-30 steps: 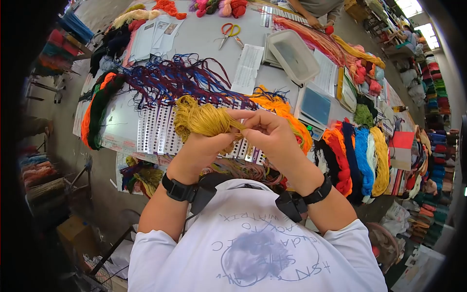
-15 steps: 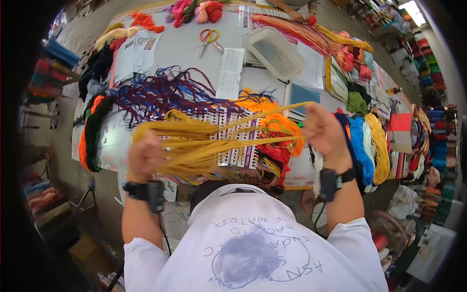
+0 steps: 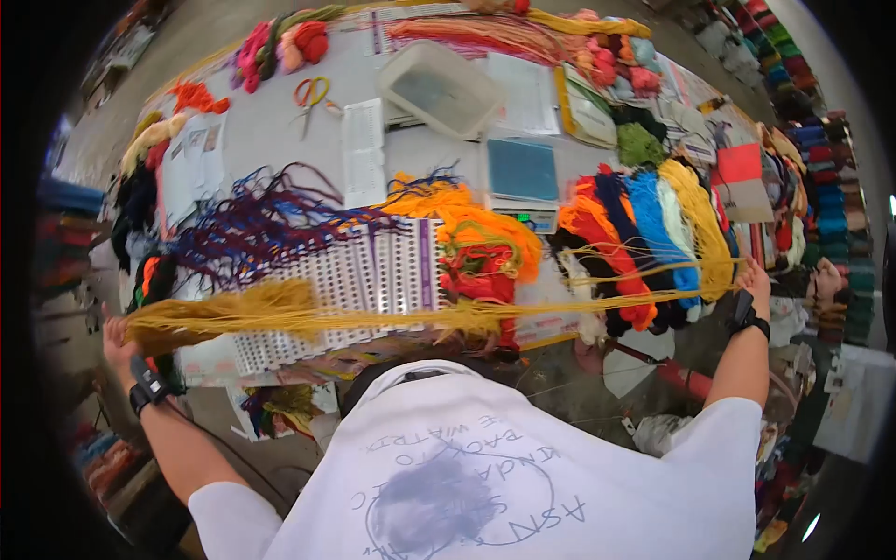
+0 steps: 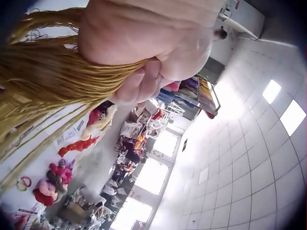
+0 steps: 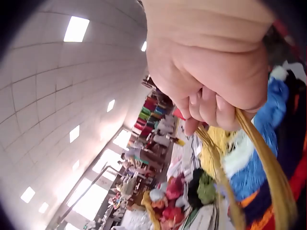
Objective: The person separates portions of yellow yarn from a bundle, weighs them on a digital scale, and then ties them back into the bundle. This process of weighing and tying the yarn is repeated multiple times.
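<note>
A long skein of mustard-yellow yarn point(image 3: 271, 317) is stretched sideways between my two widely spread hands, passing over the front of the table. At the far left my left hand point(image 3: 119, 347) grips the thick, bunched end; in the left wrist view its curled fingers point(image 4: 136, 86) close round many strands. Over at the right my right hand point(image 3: 754, 278) holds the thinner end. Two bundles of the yarn point(image 5: 266, 160) run from its curled fingers in the right wrist view. Some loose strands sag apart from the main bundle near the right hand.
White punched cards point(image 3: 322, 280) and tangled purple-blue yarn point(image 3: 252, 229) lie under the stretch. Orange yarn point(image 3: 467, 219), a scale point(image 3: 523, 177), a plastic tub point(image 3: 443, 89) and scissors point(image 3: 311, 98) are on the table. Coloured hanks point(image 3: 667, 243) line the right side.
My hands have moved from close together to far apart, left hand leftward, right hand rightward. The yarn has gone from a bunched hank to a long, drawn-out stretch. The head view has shifted.
</note>
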### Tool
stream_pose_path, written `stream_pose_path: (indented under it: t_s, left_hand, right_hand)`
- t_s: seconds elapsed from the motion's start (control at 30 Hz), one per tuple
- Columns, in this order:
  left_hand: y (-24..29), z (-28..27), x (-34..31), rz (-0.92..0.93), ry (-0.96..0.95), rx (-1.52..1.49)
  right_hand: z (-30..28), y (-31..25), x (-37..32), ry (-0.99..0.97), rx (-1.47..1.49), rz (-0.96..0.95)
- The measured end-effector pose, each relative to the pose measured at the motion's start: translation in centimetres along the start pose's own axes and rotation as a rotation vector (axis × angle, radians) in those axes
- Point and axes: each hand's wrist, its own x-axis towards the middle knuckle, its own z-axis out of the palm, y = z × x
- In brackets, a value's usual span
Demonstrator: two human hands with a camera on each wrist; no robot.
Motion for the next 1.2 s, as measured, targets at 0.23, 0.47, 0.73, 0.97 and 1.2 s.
stream_pose_path:
  t_s: [0.23,0.47,0.73,0.97,1.2]
  left_hand:
    - [3.5,4.6,1.6,-0.276,0.107,-1.177]
    - [18.3,33.8,-7.1,-0.553,-0.261,-1.596]
    - [19.7,46.3,-14.5,-0.956,-0.118,-1.375]
    - [19.4,46.9,-16.4,-1.029,-0.094,-1.273]
    - [21.4,47.3,-16.0,-1.021,0.004,-1.168]
  right_hand:
    - [3.1,-5.3,-6.1,0.043,-0.080,-0.017]
    - [17.5,-8.4,-14.4,-0.487,-0.119,-0.286]
    - [29.4,-16.2,-20.1,-0.554,-0.101,-0.608]
    - [36.8,-3.4,-14.1,-0.656,-0.484,-0.855]
    - [33.6,24.9,-2.4,-0.358,0.123,0.328]
